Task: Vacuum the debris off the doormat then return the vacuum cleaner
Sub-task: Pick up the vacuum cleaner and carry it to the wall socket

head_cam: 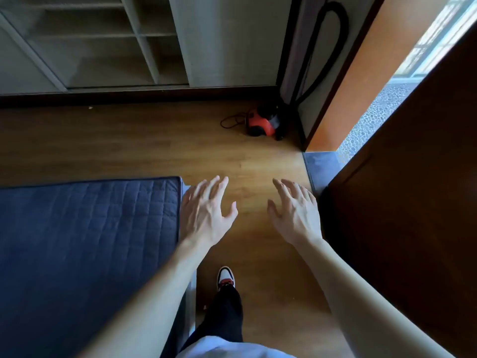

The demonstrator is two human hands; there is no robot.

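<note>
Left hand (206, 213) and right hand (296, 215) hold nothing, fingers (218, 195) spread loose. Step to the red vacuum cleaner (260, 124) (mind its trailing cord (228, 122)) and grasp it.

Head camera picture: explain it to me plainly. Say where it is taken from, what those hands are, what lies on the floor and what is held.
There is no machine here. A person wears a camera on the head, and it looks forward and down, so the two bare arms are that person's own. The left hand and the right hand reach out over the wooden floor with fingers spread, and they hold nothing. Ahead, in the corner by the doorway, a red and black vacuum stands on the floor, its hose looped up the wall and its cord beside it. A blue quilted pad lies at the left. Below is the person's shoe.
</note>
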